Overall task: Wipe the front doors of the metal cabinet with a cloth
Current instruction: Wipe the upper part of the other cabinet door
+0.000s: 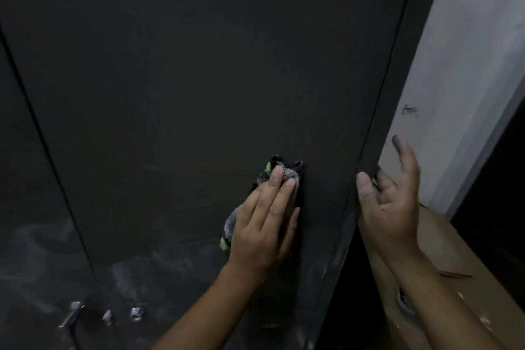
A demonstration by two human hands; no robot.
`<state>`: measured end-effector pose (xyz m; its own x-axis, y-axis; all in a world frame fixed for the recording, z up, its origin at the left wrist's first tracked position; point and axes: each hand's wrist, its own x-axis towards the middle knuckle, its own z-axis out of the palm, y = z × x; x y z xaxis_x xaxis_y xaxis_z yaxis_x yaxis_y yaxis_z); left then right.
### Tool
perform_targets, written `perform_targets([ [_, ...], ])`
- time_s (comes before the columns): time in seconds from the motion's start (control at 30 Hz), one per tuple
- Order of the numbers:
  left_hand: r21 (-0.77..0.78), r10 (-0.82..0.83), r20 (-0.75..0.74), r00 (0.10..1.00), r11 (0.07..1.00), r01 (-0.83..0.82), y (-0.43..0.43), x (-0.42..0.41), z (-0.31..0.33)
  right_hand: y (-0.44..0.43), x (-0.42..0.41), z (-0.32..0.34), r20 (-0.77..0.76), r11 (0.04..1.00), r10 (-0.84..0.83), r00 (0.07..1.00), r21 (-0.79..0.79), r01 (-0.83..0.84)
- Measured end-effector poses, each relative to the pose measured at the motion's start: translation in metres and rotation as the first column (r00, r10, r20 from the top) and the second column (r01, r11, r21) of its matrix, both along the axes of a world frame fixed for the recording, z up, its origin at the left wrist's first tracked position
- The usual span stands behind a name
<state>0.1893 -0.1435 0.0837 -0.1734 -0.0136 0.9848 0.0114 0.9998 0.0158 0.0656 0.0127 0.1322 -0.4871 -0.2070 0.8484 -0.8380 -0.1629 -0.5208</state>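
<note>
Matte dark door (199, 79), cloth (289, 176) low on its right.
My left hand (264, 224) presses the fuzzy grey, green-trimmed cloth flat to the smooth metal, fingers straight; my right hand (389, 207) is loosely spread, thumb on the door's right edge, holding nothing.

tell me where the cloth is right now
Head view, lower right of centre: the cloth is pressed against the dark door under the left hand, just left of the door's right edge, where the right hand sits.
</note>
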Motion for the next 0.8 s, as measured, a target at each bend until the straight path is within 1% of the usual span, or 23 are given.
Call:
perform_targets([
  [0.03, -0.024, 0.001, 0.012, 1.0, 1.0, -0.001, 0.006, -0.006, -0.001, 0.002, -0.001, 0.0, 0.092, 0.998, 0.062, 0.994, -0.039, -0.059],
  [0.1, -0.076, -0.001, 0.063, 0.998, 0.997, 0.005, 0.018, -0.016, -0.005, 0.008, -0.006, -0.001, 0.145, 0.999, 0.052, 0.988, -0.012, -0.051],
  [0.17, -0.176, 0.007, 0.143, 0.99, 0.984, 0.018, 0.026, -0.023, -0.013, 0.013, -0.012, -0.002, 0.165, 0.998, 0.047, 0.985, 0.031, -0.053],
  [0.23, -0.283, 0.022, 0.238, 0.971, 0.958, 0.048, 0.033, -0.026, -0.023, 0.018, -0.018, -0.001, 0.178, 0.996, 0.075, 0.981, 0.041, -0.083],
  [0.33, -0.358, 0.038, 0.353, 0.935, 0.929, 0.097, 0.041, -0.026, -0.039, 0.02, -0.023, 0.001, 0.214, 0.987, 0.15, 0.965, 0.026, -0.159],
  [0.43, -0.469, 0.08, 0.465, 0.881, 0.867, 0.169, 0.041, -0.018, -0.052, 0.018, -0.021, -0.006, 0.226, 0.984, 0.146, 0.963, 0.065, -0.164],
  [0.5, -0.531, 0.119, 0.504, 0.855, 0.824, 0.198, 0.037, -0.011, -0.048, 0.019, -0.022, -0.012, 0.258, 0.983, 0.133, 0.957, 0.091, -0.161],
  [0.53, -0.537, 0.123, 0.5, 0.857, 0.821, 0.195, 0.034, -0.008, -0.042, 0.021, -0.022, -0.014, 0.266, 0.981, 0.138, 0.954, 0.1, -0.169],
  [0.6, -0.492, 0.111, 0.432, 0.895, 0.861, 0.131, 0.032, -0.005, -0.022, 0.025, -0.024, -0.011, 0.281, 0.972, 0.175, 0.944, 0.101, -0.21],
  [0.7, -0.321, 0.069, 0.263, 0.962, 0.947, 0.02, 0.034, -0.011, 0.017, 0.035, -0.029, -0.003, 0.338, 0.947, 0.261, 0.904, 0.089, -0.307],
  [0.8, -0.22, 0.031, 0.173, 0.984, 0.976, 0.008, 0.046, -0.025, 0.04, 0.043, -0.034, 0.001, 0.391, 0.925, 0.318, 0.864, 0.073, -0.373],
])
